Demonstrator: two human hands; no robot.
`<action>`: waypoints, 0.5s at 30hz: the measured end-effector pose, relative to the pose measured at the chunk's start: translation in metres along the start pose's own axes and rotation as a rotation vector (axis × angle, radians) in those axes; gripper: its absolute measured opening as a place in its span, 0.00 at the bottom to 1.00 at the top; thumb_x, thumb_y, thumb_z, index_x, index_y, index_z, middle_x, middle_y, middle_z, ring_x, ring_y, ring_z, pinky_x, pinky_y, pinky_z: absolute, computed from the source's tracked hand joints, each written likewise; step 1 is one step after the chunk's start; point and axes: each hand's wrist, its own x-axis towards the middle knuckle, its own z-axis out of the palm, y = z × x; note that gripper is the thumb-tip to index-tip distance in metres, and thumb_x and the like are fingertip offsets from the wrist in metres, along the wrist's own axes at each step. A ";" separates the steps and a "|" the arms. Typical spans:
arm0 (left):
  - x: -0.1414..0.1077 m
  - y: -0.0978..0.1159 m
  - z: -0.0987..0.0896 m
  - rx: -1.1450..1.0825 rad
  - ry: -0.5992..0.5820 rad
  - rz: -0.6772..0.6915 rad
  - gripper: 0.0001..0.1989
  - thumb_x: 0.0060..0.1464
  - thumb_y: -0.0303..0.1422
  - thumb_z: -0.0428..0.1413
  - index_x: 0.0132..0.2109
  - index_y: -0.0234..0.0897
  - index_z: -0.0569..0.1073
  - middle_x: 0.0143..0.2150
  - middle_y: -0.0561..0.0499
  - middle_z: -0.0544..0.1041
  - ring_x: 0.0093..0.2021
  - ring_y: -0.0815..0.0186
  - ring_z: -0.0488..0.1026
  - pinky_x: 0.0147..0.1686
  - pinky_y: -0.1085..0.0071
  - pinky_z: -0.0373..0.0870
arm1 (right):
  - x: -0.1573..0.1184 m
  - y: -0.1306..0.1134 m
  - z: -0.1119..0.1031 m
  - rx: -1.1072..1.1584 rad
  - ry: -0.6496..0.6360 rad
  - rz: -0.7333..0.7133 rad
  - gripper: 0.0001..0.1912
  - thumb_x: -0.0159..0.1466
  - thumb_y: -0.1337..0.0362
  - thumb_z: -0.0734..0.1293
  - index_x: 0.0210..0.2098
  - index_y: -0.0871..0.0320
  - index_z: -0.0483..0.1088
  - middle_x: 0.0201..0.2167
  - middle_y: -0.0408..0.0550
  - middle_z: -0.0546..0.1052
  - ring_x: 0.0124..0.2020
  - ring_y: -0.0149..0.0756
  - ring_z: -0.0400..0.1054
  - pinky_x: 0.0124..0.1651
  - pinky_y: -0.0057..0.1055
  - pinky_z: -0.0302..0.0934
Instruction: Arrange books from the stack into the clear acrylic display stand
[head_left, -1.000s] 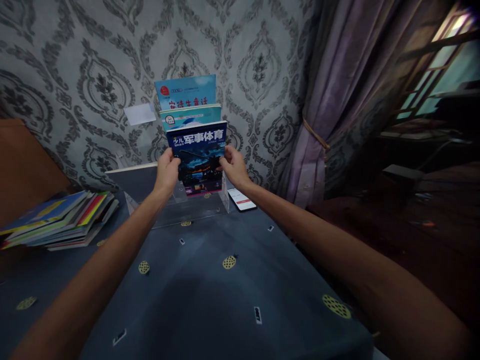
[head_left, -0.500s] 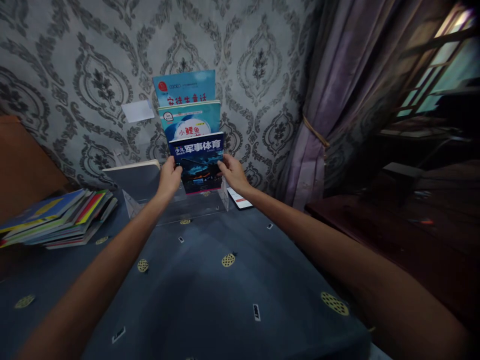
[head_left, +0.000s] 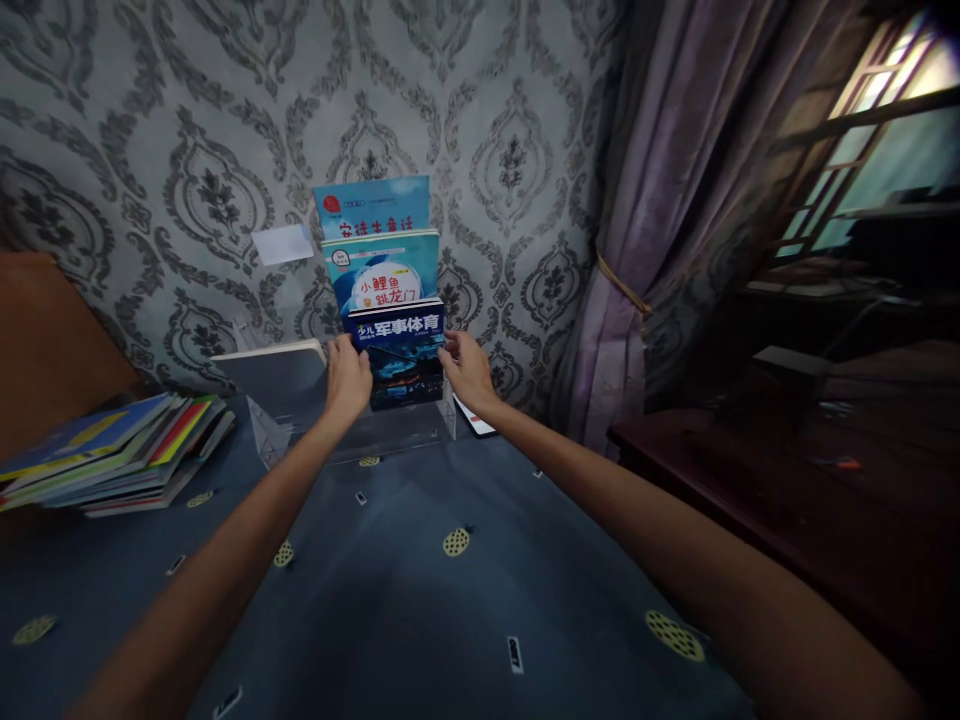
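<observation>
A dark blue book [head_left: 406, 366] with a night-scene cover stands upright in the front of a clear acrylic stand [head_left: 390, 433]. My left hand [head_left: 349, 378] pinches its left edge, and at its right edge the fingers and thumb of my right hand [head_left: 469, 374] are closed. Behind it rise a teal book [head_left: 382, 270] and, higher at the back, a light blue book [head_left: 375, 205]. Left of my left hand, a grey-covered book [head_left: 274, 375] leans in the same stand. The dark book's lower edge sits behind the clear front lip.
A stack of thin books [head_left: 120, 450] lies at the left, before a brown board [head_left: 60, 330]. Behind my right hand a phone [head_left: 472, 418] lies partly hidden. A blue patterned cloth [head_left: 390, 600] covers the table; a purple curtain [head_left: 637, 220] hangs at the right.
Both hands have lowered the dark blue book a little into the stand, so more of the teal cover shows. The camera view has tilted slightly upward.
</observation>
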 end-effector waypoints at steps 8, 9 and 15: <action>-0.006 0.005 0.005 0.079 -0.140 -0.113 0.07 0.63 0.27 0.46 0.47 0.35 0.65 0.47 0.35 0.76 0.53 0.49 0.75 0.54 0.55 0.71 | 0.000 0.004 0.002 -0.044 -0.012 0.002 0.17 0.65 0.62 0.61 0.49 0.58 0.76 0.39 0.54 0.79 0.40 0.47 0.72 0.49 0.43 0.65; -0.006 0.005 0.006 0.081 -0.147 -0.120 0.07 0.64 0.27 0.45 0.47 0.35 0.65 0.47 0.35 0.77 0.52 0.49 0.76 0.53 0.55 0.71 | 0.000 0.005 0.003 -0.045 -0.012 0.005 0.18 0.65 0.62 0.62 0.49 0.58 0.77 0.38 0.54 0.79 0.40 0.47 0.72 0.48 0.43 0.65; -0.005 0.004 0.006 0.095 -0.167 -0.145 0.07 0.64 0.28 0.45 0.47 0.37 0.65 0.47 0.37 0.78 0.53 0.50 0.77 0.53 0.55 0.71 | 0.001 0.005 0.006 -0.031 -0.003 0.026 0.19 0.64 0.63 0.61 0.49 0.59 0.78 0.39 0.55 0.80 0.41 0.47 0.73 0.48 0.42 0.65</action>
